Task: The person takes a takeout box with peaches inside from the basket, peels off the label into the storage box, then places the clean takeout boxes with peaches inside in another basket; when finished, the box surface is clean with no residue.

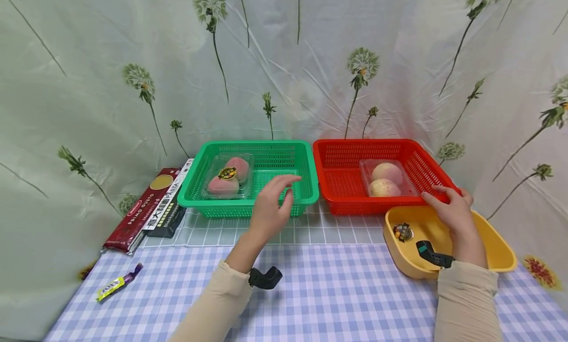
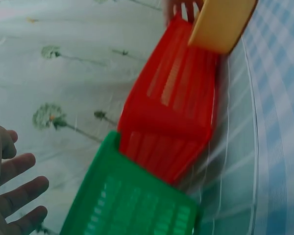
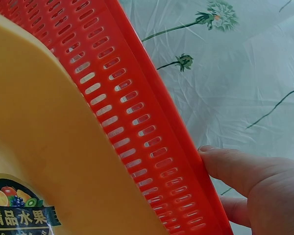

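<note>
Here the left hand [image 1: 271, 209] hangs in the air just in front of the green basket [image 1: 195, 191], near its front right corner. Its fingers [image 2: 19, 193] are spread and relaxed, and they hold nothing and touch nothing. In the left wrist view the open palm shows at the edge, apart from the basket wall.

The right hand [image 1: 450, 211] rests on the near right corner of the red basket [image 1: 337, 159] — its fingers [image 3: 235, 169] lie against the slotted outer wall and the rim, and the hand is over the yellow bowl [image 1: 497, 253], which stands just in front of that basket and touches it. How firmly the hand grips the rim, the pictures do not show clearly.

The two baskets stand side by side at the back of the tabletop [image 1: 333, 292]. In each lies a clear pack of peaches — one pack [image 1: 228, 177] in the green, another pack [image 1: 385, 180] in the red.
</note>
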`<action>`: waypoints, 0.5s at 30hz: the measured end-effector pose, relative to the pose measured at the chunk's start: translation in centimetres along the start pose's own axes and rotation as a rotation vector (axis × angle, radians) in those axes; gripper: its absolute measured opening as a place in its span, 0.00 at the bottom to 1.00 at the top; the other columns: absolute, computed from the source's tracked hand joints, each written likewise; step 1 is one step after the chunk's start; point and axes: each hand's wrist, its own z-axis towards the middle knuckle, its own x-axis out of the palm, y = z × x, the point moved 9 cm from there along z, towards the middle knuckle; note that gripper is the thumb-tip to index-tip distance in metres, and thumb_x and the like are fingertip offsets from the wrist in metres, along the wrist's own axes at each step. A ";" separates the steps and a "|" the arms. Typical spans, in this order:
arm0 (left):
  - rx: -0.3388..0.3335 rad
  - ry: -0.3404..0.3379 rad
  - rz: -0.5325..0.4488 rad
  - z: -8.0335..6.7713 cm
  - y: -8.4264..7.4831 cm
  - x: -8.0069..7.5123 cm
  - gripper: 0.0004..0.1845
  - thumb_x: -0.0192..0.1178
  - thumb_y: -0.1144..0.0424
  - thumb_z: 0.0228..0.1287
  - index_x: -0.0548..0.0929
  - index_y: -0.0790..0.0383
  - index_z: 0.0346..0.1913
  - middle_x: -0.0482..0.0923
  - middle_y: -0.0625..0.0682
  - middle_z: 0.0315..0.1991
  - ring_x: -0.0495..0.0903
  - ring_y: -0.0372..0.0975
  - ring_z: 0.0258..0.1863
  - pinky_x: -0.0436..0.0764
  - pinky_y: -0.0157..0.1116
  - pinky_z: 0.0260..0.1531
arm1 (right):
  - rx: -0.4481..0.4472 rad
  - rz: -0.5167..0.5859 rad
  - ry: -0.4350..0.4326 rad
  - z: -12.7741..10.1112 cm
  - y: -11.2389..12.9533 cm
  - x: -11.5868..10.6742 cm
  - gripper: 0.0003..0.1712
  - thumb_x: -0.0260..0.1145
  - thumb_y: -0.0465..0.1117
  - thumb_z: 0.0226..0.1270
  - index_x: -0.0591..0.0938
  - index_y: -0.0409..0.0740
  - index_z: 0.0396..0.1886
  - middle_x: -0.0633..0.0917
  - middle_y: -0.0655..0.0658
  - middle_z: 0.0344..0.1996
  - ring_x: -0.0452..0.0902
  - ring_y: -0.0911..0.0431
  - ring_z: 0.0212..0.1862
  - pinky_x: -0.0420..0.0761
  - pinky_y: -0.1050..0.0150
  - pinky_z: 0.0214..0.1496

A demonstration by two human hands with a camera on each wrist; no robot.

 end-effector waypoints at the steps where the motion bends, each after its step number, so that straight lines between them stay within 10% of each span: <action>1: -0.005 -0.009 0.005 -0.2 0.4 -0.4 0.17 0.55 0.73 0.67 0.84 0.58 0.55 0.85 0.52 0.53 0.82 0.43 0.55 0.81 0.43 0.55 | 0.001 0.000 0.000 0.0 0.0 0.0 0.44 0.53 0.59 0.75 0.57 0.32 0.76 0.27 0.29 0.76 0.38 0.24 0.75 0.63 0.32 0.71; 15: -0.088 -0.106 0.019 -1.3 4.6 -4.6 0.17 0.56 0.74 0.67 0.83 0.60 0.56 0.84 0.54 0.50 0.83 0.45 0.47 0.81 0.46 0.47 | 0.000 -0.066 -0.030 -0.3 0.8 -0.4 0.44 0.52 0.58 0.75 0.56 0.32 0.77 0.26 0.28 0.77 0.30 0.24 0.75 0.58 0.28 0.71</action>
